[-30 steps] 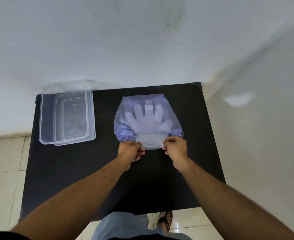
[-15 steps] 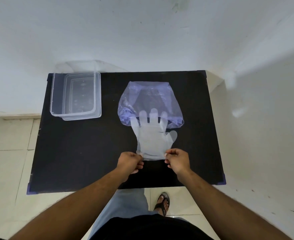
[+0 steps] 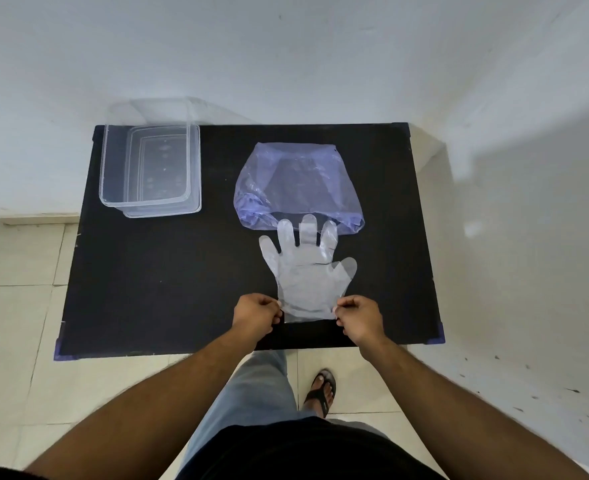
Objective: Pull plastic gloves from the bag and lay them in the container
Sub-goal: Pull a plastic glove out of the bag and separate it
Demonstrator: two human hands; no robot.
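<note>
Both hands, left hand (image 3: 255, 315) and right hand (image 3: 359, 316), pinch the glove (image 3: 308, 271) cuff flat on the black worktop (image 3: 154, 278), white wall (image 3: 286, 57) behind.

Soft, even daylight fills my view, brightest on the white wall (image 3: 286, 46) ahead. A broad grey shadow falls across the wall on my right. The black bench (image 3: 154, 278) stays matte, without glare. The wide lens bows the bench's edges and stretches my forearms near the bottom corners. Focus is sharp throughout.
</note>
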